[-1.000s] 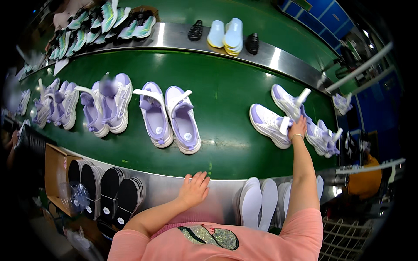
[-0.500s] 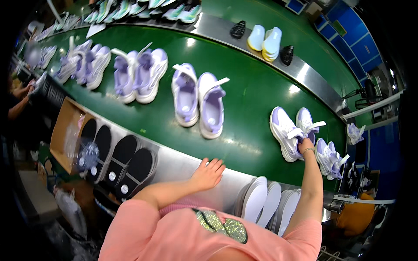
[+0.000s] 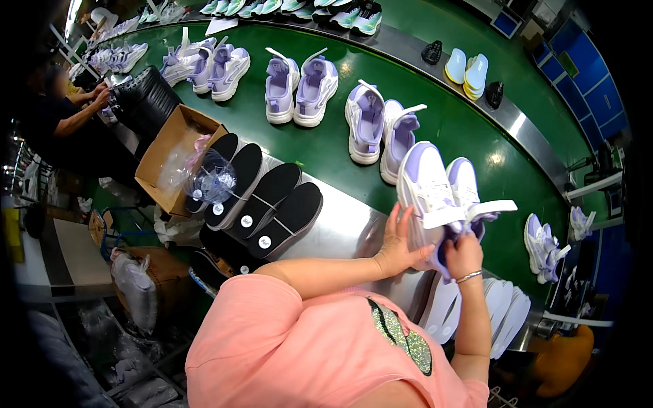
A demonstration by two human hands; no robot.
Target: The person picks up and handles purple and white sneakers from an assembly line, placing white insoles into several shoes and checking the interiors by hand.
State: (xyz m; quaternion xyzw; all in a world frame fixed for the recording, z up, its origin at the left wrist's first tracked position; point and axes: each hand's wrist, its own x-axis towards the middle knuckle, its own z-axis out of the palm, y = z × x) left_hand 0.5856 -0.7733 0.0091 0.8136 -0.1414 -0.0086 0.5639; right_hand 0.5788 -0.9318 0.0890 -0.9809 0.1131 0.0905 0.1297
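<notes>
A pair of white and lilac sneakers [image 3: 423,178] is in front of me, close to the belt's near edge, toes pointing away. My right hand [image 3: 464,257] is closed at their heel openings; its fingertips are hidden inside. Against the side and heel of the left shoe lies my left hand [image 3: 400,246], its fingers spread and the thumb held apart. Loose white straps stick out from the shoes. Just beyond them, a similar pair [image 3: 366,126] stands on the green belt [image 3: 326,153].
Black insoles [image 3: 289,211] and an open cardboard box [image 3: 160,160] lie along the metal ledge at left. White insoles [image 3: 500,306] are stacked beside my right forearm. More sneakers [image 3: 541,248] stand at right. Another person [image 3: 75,112] works at far left.
My right hand has brought the pair of sneakers nearer and to the left. My left hand has moved from the ledge onto the left shoe. The view has shifted.
</notes>
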